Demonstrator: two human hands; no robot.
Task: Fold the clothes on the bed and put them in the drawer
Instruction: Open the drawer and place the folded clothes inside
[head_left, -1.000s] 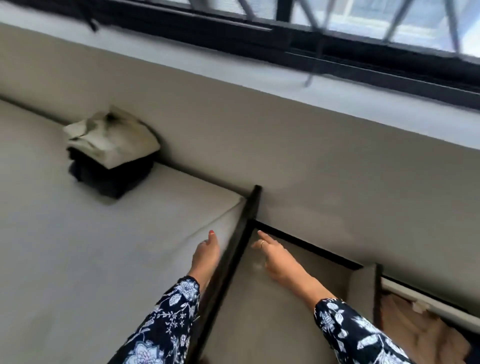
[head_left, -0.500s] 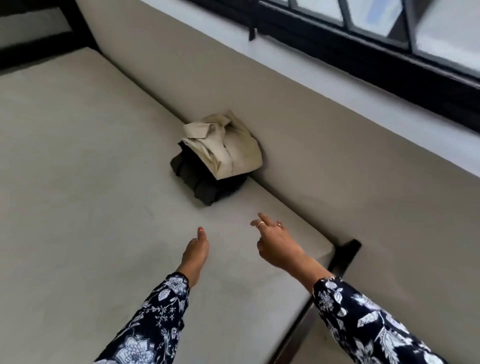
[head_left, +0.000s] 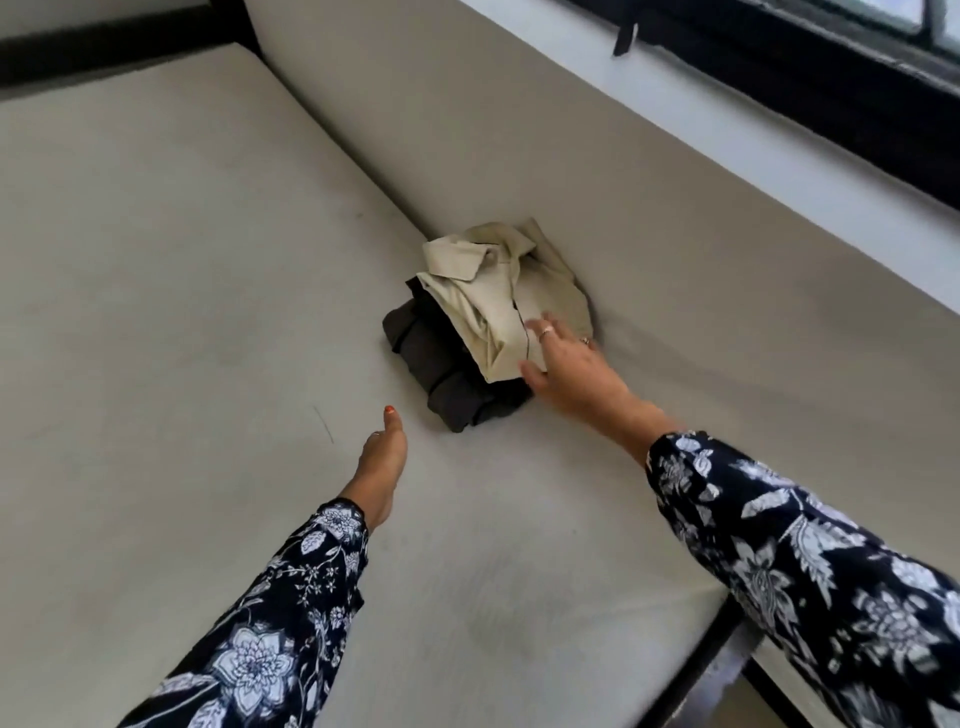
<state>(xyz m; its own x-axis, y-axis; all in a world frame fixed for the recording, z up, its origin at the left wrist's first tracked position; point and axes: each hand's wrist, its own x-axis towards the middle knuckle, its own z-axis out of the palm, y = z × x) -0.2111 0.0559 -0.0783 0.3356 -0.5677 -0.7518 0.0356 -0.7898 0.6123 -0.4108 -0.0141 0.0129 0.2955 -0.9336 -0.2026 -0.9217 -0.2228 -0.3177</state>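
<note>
A folded beige collared shirt (head_left: 506, 299) is stacked on a folded dark garment (head_left: 447, 366), and the small pile is set on the grey mattress (head_left: 182, 260), close against the padded grey wall panel (head_left: 649, 171) that rises behind it. The shirt's collar is turned away from the person, and the dark garment is seen jutting out from under the shirt on the side away from the wall panel. The right hand (head_left: 569, 364) is laid on the near corner of the shirt, with its fingers spread and nearly straight over the fabric and the thumb extended along the shirt's near edge; nothing is curled round or pinched, and rings are seen on two fingers. The left hand (head_left: 384, 457) is held just short of the pile, apart from it, its thumb with a red-painted nail pointed toward the dark garment; its other fingers are hidden, so whether they are relaxed or curled cannot be told. Both forearms are covered by dark floral sleeves (head_left: 810, 566). A black window frame (head_left: 779, 62) is seen above the wall panel, and a dark bed frame (head_left: 727, 639) is visible at the mattress's near corner.
</note>
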